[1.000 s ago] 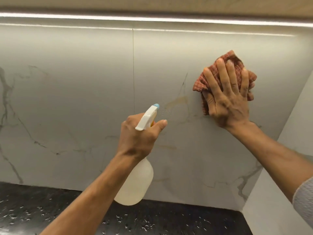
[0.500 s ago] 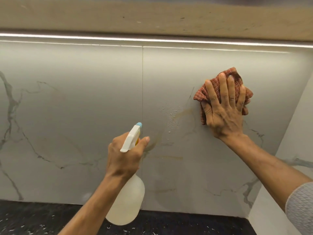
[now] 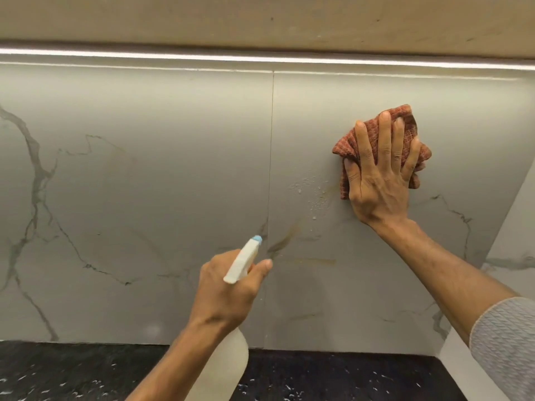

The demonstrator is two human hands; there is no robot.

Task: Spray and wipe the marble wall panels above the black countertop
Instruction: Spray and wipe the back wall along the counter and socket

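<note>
Pale marble wall panels (image 3: 144, 183) with grey veins stand above the black countertop (image 3: 72, 371). My right hand (image 3: 379, 180) lies flat on the right panel, pressing a crumpled reddish checked cloth (image 3: 408, 123) against it. Spray droplets (image 3: 314, 195) cling to the marble just left of the cloth. My left hand (image 3: 225, 293) grips a translucent spray bottle (image 3: 231, 366); its white trigger head with a blue nozzle (image 3: 256, 239) points at the panel near the vertical seam (image 3: 272, 169).
A lit strip (image 3: 260, 57) runs under a wooden cabinet edge (image 3: 260, 21) along the top. A marble side wall (image 3: 515, 227) closes the corner on the right. Brownish streaks (image 3: 312, 260) mark the right panel low down.
The view has tilted up, showing more of the cabinet. The spray bottle has drawn back left and down from the wall, leaving droplets. The right hand and cloth stay pressed on the panel.
</note>
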